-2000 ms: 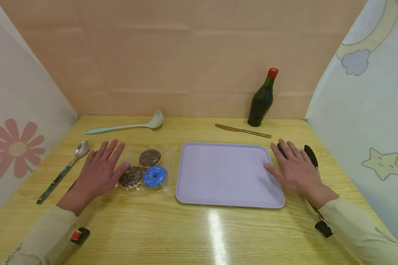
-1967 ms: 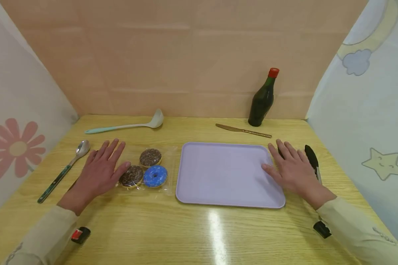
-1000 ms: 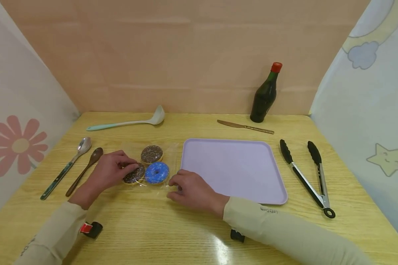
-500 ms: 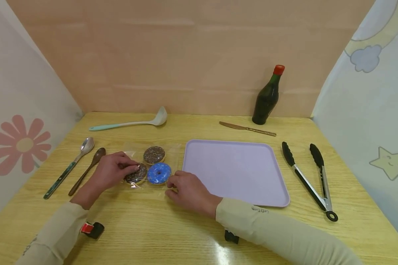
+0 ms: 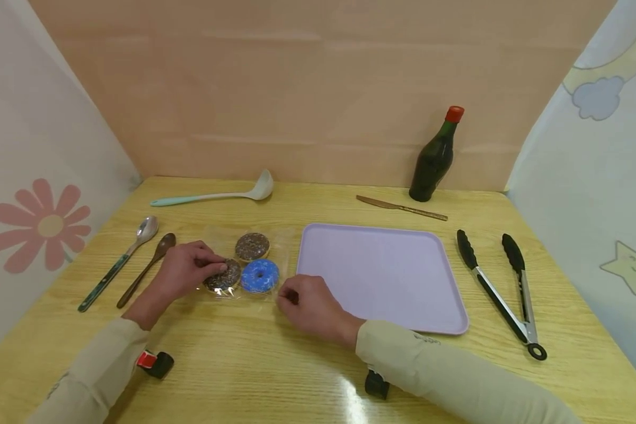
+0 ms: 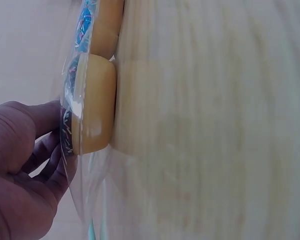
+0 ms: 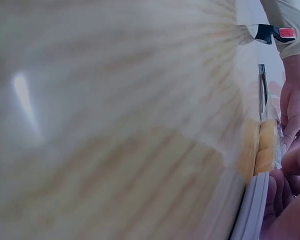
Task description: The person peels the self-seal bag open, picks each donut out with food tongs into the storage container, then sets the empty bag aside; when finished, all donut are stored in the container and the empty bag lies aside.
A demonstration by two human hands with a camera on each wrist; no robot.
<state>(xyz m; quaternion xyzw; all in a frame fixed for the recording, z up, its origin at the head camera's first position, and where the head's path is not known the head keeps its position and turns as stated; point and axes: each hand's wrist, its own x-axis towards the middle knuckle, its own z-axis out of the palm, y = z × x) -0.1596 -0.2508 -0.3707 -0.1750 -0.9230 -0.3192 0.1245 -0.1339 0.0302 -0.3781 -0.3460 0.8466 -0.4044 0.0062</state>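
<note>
Doughnuts (image 5: 248, 266), three in a clear bag (image 5: 278, 247) left of the lilac tray (image 5: 384, 277); left hand (image 5: 182, 271) grips one, right hand (image 5: 310, 306) pinches the bag's corner.

We see bare desk (image 5: 254, 359) along the near edge, open for our hands to pass. Left of the doughnut bag (image 5: 246, 265), a brown spoon (image 5: 147, 269) and a silver spoon (image 5: 119, 262) lie close together and narrow that side. The lilac tray (image 5: 384, 277) sits just right of the bag, its top bare. Beyond the tray, tongs (image 5: 500, 291) lie on the right. A ladle (image 5: 212, 195), a knife (image 5: 401, 208) and a bottle (image 5: 436, 156) line the far edge.
</note>
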